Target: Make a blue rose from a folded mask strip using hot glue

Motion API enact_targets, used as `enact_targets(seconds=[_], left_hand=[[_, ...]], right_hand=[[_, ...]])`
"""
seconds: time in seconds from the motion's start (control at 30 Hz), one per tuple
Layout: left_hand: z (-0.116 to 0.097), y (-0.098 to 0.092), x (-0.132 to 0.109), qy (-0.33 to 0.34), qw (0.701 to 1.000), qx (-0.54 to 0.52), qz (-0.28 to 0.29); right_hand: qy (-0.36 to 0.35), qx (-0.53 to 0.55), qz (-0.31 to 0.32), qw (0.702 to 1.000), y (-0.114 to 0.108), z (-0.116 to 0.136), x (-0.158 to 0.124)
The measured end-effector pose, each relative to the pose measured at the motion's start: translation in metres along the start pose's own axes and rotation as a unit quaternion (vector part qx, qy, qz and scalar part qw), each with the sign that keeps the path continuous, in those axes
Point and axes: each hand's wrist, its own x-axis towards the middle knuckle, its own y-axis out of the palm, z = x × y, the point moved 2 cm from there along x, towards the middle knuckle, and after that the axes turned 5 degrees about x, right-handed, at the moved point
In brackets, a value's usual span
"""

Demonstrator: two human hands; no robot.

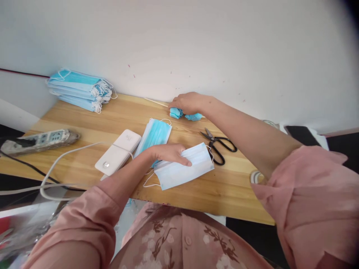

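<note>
My left hand (174, 154) is closed on a pale blue face mask (185, 172), its thumb lying across the top and its white ear loops hanging at both ends. Behind that hand, more face masks (157, 132) lie on the wooden table. My right hand (186, 102) reaches to the back by the wall, over crumpled blue pieces (176, 113) that look like folded mask material. Its fingers curl down at them, and what they grip is partly hidden. Black-handled scissors (217, 142) lie half open between my two arms, just beyond the held mask.
A tall stack of face masks (77, 87) sits at the back left against the wall. Nearer are a white power bank (119, 151) with a cable, and a power strip (53, 138) with cords. A tape roll (255, 177) and a dark phone-like slab (300, 134) are at the right.
</note>
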Motion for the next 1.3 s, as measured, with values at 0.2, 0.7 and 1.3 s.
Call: enact_targets(seconds=[0.2, 0.7, 1.3], left_hand=[[0.001, 0.0, 0.0, 0.007, 1.0, -0.011, 0.005], [0.001, 0.002, 0.002, 0.028, 0.999, -0.022, -0.01], [0.002, 0.002, 0.003, 0.038, 0.998, -0.05, -0.017]], right_hand=[[0.054, 0.026, 0.039, 0.997, -0.007, 0.018, -0.011], [0.153, 0.025, -0.013, 0.988, -0.022, -0.05, -0.07], [0.121, 0.156, -0.133, 0.971, -0.023, -0.029, -0.103]])
